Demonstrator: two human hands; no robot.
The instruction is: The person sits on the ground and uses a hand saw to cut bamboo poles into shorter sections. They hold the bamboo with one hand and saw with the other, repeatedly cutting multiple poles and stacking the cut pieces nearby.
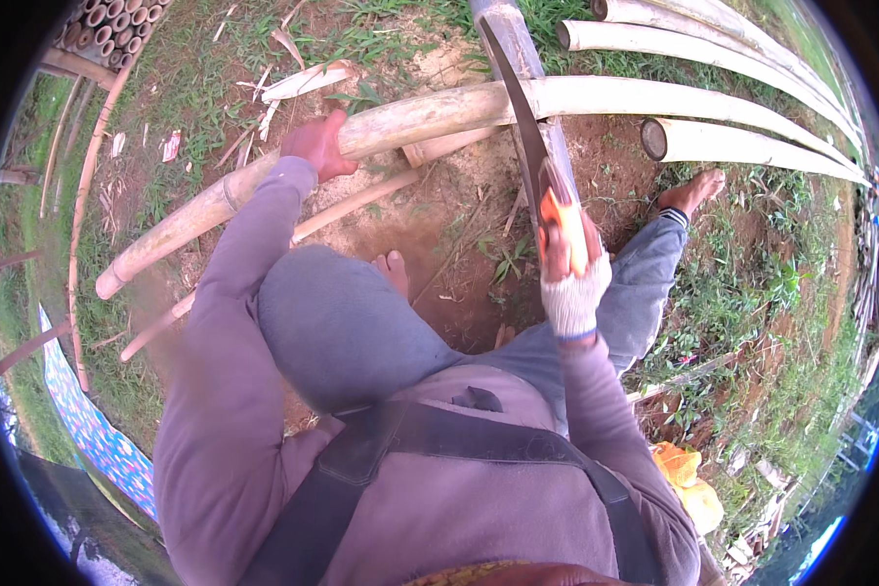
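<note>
A long, pale bamboo pole (420,115) runs across in front of me, lying over a grey beam (520,54). My bare left hand (317,145) is closed round the pole, left of the beam. In a fingerless white knitted glove, my right hand (574,283) is wrapped round the orange handle of a handsaw (529,122). The saw's long dark blade points away from me and crosses the pole right beside the beam. How deep the blade sits in the bamboo I cannot tell.
Several more bamboo poles (732,148) lie at the right. A thinner pole (356,200) is on the ground under the held one. Cut bamboo pieces (107,29) are stacked at far left, near a bamboo rail (86,215). An orange bag (689,483) lies right of me.
</note>
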